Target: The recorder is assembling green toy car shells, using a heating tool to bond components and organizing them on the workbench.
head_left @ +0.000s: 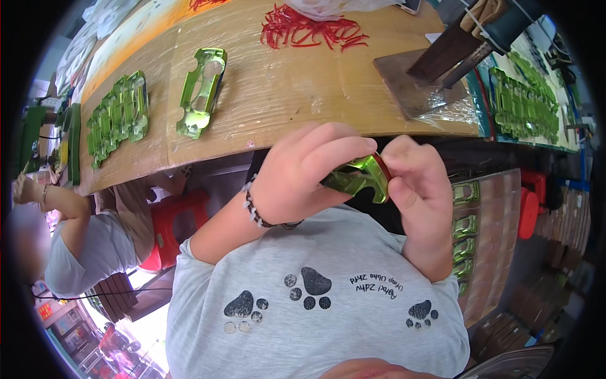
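In front of my chest, my left hand [309, 164] grips a shiny green plastic shell part [356, 181], with its fingers over the top and much of the part hidden in the palm. A thin red strip [382, 165] curves along the right end of that part. My right hand [418, 186] is closed at this same end, thumb and fingertips pinched by the red strip; their exact hold is partly hidden. One more green shell part [201, 95] lies by itself on the cardboard-covered table [252, 95] ahead of me.
A row of green parts [118, 114] lies at the table's left. Red strips [303, 30] are heaped at the far side. A metal stand [435, 69] occupies the right corner. More green parts fill a tray [495, 240] beside me. At left, another person [101, 240] sits near a red stool [173, 230].
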The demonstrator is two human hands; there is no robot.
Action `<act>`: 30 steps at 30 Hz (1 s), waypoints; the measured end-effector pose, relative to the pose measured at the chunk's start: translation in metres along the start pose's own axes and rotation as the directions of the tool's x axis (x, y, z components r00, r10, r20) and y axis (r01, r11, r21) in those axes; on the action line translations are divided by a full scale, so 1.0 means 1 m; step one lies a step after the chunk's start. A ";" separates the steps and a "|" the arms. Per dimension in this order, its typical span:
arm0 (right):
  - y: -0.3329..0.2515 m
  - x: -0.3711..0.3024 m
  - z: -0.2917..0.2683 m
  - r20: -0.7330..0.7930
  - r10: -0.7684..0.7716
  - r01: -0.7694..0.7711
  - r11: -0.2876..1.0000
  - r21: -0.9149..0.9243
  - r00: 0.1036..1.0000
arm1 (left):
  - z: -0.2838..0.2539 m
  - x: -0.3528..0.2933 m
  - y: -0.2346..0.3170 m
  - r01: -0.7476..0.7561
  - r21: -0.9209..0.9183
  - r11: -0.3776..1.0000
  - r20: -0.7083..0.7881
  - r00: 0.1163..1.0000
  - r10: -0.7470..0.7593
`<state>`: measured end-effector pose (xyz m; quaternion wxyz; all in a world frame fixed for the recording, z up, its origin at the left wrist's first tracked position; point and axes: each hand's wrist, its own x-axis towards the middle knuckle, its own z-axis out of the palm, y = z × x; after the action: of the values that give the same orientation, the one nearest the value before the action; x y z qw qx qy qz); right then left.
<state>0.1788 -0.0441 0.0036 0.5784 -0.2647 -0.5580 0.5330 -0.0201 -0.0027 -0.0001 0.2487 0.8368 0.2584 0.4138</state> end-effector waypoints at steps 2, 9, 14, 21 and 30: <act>-0.004 -0.006 -0.004 0.040 0.250 -0.248 0.902 0.354 0.967 | 0.015 -0.002 -0.004 0.015 -0.155 0.988 -0.017 1.000 -0.018; 0.007 -0.019 -0.021 0.065 -0.214 0.216 0.825 -0.523 0.975 | 0.031 -0.003 0.007 0.394 -0.608 0.690 0.221 0.918 -0.329; -0.001 -0.027 -0.014 0.092 -0.024 0.087 0.611 -0.786 0.995 | 0.045 0.010 0.013 0.586 -0.703 0.403 0.367 0.785 -0.499; 0.009 -0.040 -0.040 -0.171 0.161 -0.197 0.955 -0.221 0.972 | 0.041 0.040 0.020 0.709 -0.679 -0.191 0.690 0.528 -0.495; 0.006 -0.008 -0.047 -0.320 0.347 -0.164 0.861 0.482 0.882 | 0.034 0.081 0.009 0.588 -0.768 -0.253 0.637 0.659 -0.400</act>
<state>0.2220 -0.0367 -0.0155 0.6459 -0.3020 -0.2530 0.6539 0.0524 0.0353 0.0336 0.9054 0.2628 0.1993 0.2674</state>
